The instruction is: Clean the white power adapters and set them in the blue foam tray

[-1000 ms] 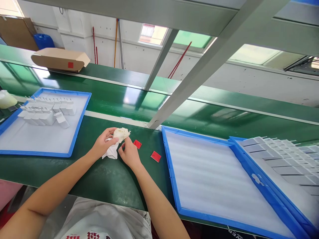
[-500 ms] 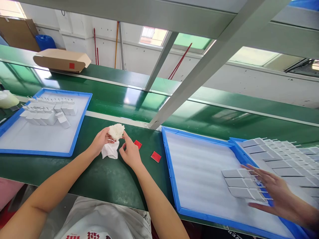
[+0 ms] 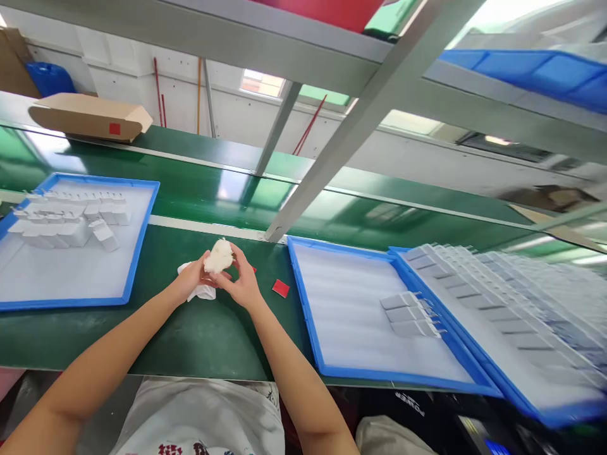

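Cream-coloured, the ragged wad (image 3: 219,257) lies between my hands, slanting away rightward: my left hand (image 3: 191,279) grips its left side, my right hand (image 3: 245,285) pinches its right. Farther right, a red square (image 3: 281,288) rests on the counter (image 3: 203,344).

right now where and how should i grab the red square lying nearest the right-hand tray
Probably pinch two opposite edges, coming from above: the red square looks thin and lies flat on the green tabletop, apart from the blue-rimmed tray on its right, so its edges seem free.
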The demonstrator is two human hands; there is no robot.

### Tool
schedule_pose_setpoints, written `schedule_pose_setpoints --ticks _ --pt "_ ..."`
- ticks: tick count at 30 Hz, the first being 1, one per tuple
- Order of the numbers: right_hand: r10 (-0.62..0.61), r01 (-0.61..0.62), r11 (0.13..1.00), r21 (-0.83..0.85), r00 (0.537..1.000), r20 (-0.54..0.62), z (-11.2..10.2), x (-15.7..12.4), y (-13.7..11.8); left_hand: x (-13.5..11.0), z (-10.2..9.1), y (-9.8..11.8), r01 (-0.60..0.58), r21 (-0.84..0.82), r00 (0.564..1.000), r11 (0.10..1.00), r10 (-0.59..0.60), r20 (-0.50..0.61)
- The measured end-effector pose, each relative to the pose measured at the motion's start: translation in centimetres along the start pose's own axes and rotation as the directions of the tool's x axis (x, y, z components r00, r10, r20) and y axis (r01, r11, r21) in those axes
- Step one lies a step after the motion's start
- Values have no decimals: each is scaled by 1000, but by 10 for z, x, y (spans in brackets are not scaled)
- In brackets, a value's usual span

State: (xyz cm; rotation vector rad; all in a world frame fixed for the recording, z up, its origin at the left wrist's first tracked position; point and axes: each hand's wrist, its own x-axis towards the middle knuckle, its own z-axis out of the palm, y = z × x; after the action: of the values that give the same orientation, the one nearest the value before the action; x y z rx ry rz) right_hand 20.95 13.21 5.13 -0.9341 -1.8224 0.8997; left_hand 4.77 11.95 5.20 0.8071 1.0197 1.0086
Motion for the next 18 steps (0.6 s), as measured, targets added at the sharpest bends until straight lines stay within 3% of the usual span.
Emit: schedule_pose_setpoints --ticks 3,6,8,11,13,15,18 --pt "93 -110 938 -329 993 -66 -20 20 -6 -1 -1 4 -16 75 999 997 19 -43" --pt "327 -302 667 -682 940 -97 -41 42 -3 -2 -4 10 -47 151 994 987 62 -92" --pt "409 -367 568 -736 903 -135 -54 52 4 -1 -7 14 -63 196 993 979 82 -90" --pt "460 -414 529 -741 874 -160 -82 51 10 3 -11 14 -57 256 994 965 78 -73" --pt "450 -434 518 -737 871 -197 -116 36 6 5 -13 12 -57 291 995 955 79 -65" --pt "432 -484 487 -727 857 -281 -165 12 -2 6 -15 10 -57 317 995 947 81 -61" --pt "488 -632 382 -674 757 -434 -255 -37 -14 4 -14 10 -62 338 994 939 87 -59"
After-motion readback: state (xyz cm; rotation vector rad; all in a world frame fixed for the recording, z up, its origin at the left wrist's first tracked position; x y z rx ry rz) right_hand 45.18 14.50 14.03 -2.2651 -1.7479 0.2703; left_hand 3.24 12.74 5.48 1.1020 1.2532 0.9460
